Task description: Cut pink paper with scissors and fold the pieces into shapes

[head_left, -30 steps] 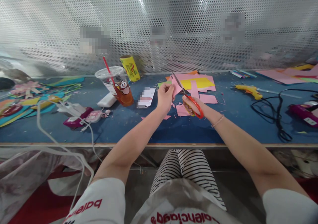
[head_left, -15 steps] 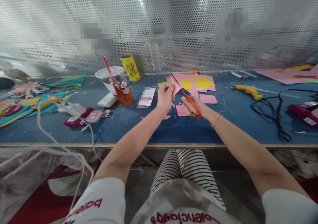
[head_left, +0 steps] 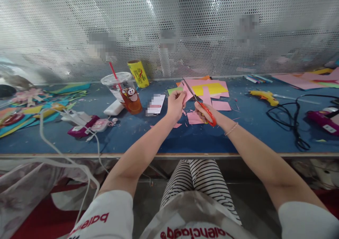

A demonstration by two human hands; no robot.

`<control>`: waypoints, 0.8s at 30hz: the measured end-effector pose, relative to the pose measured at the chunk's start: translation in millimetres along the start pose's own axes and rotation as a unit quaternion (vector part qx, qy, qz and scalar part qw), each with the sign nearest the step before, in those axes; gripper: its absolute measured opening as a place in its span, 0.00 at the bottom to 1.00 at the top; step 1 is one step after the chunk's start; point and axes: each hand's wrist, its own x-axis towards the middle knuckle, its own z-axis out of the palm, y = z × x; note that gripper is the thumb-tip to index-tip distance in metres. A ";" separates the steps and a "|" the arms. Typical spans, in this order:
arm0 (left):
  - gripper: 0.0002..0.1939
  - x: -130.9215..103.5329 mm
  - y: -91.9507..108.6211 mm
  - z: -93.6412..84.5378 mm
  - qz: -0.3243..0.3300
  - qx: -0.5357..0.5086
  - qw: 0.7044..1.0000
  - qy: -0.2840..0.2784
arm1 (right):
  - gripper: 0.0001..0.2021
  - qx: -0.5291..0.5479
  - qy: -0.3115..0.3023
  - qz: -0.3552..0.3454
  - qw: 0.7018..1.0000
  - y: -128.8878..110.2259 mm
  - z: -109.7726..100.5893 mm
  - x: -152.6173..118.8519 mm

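Observation:
My left hand (head_left: 176, 104) pinches a small piece of pink paper (head_left: 188, 93) above the blue table. In my right hand (head_left: 203, 112) are red-handled scissors (head_left: 211, 116), their blades pointing up and left along the pink piece's edge. Whether the blades are fully closed is hard to make out. Under and behind the hands lie pink sheets and a yellow sheet (head_left: 212, 89), with a strip of pink across the yellow. A pink square (head_left: 195, 118) and small pink scraps lie just below my hands.
Left of my hands are a phone (head_left: 156, 104), a plastic cup (head_left: 132, 101) of brown drink with a red straw, a yellow can (head_left: 139, 73) and a white power bank (head_left: 114, 107). To the right lie a yellow glue gun (head_left: 265, 97) and a black cable (head_left: 297, 120).
The scissor handles in my right hand have shifted slightly right and downward. My left hand stays in nearly the same spot with the pink paper.

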 end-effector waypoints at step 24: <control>0.12 -4.0 9.4 1.8 -0.021 -0.042 0.998 -0.040 | 0.28 -0.137 0.070 -0.059 0.986 -3.7 0.3 -5.2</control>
